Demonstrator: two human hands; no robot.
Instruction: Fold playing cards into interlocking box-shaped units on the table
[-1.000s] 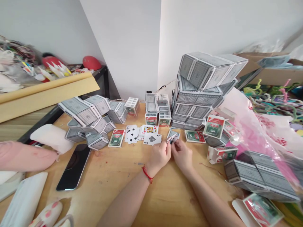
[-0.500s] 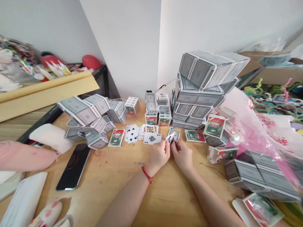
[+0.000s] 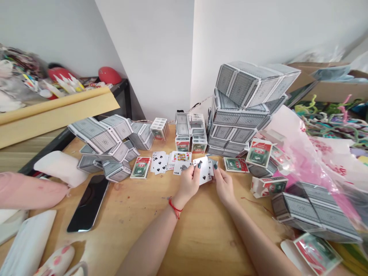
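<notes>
My left hand (image 3: 189, 183) pinches a face-up playing card (image 3: 203, 171), a black two, at its left edge. My right hand (image 3: 223, 184) holds a small stack of cards (image 3: 213, 165) just right of it, fingers closed round the stack. Both hands hover over the wooden table (image 3: 201, 237) in front of several face-up cards (image 3: 172, 160) laid in a row. A red cord circles my left wrist.
Grey card-pack bundles are piled left (image 3: 103, 140) and stacked high at the back right (image 3: 244, 103). Red-and-green card boxes (image 3: 258, 153) lie about. A black phone (image 3: 89, 203) lies at left. Pink plastic wrap (image 3: 301, 161) covers the right side.
My left hand has pulled one card off the stack and turned it face up, moving slightly away from me. The right hand stayed on the stack.
</notes>
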